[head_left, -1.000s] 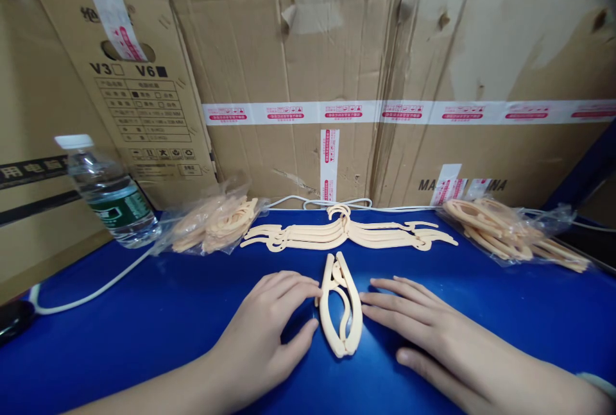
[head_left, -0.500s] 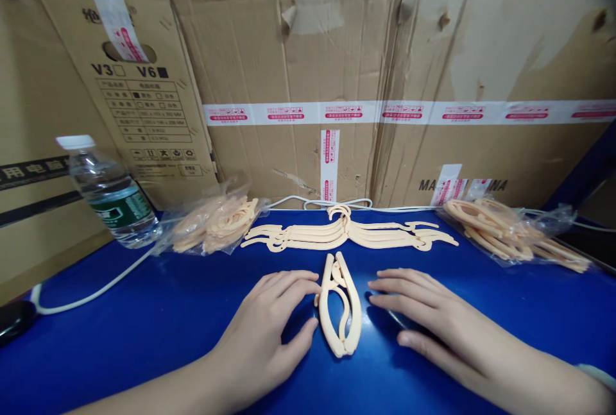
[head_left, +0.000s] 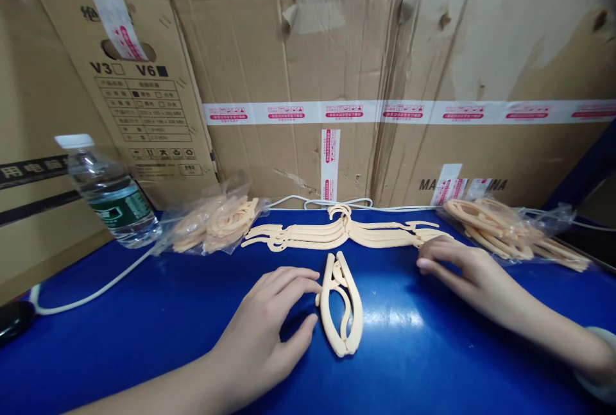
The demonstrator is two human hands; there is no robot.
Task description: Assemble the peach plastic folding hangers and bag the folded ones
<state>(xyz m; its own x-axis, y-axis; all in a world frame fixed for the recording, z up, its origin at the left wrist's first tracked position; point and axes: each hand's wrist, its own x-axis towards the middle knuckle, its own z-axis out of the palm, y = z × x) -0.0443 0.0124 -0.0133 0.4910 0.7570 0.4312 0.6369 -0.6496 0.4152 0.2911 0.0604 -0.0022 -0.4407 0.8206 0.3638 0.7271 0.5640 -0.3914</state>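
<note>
Hanger (head_left: 357,315) folded just right of the left grip (head_left: 269,312), that grip released and loosely curved, right grip (head_left: 462,267) at the right end of stacked hangers (head_left: 347,230), whether grasping them unclear

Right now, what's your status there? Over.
Left grip open beside folded hanger. Right grip at right end of unfolded hangers, contact unclear. Folded hanger flat on blue table. Bagged hangers near right grip.
</note>
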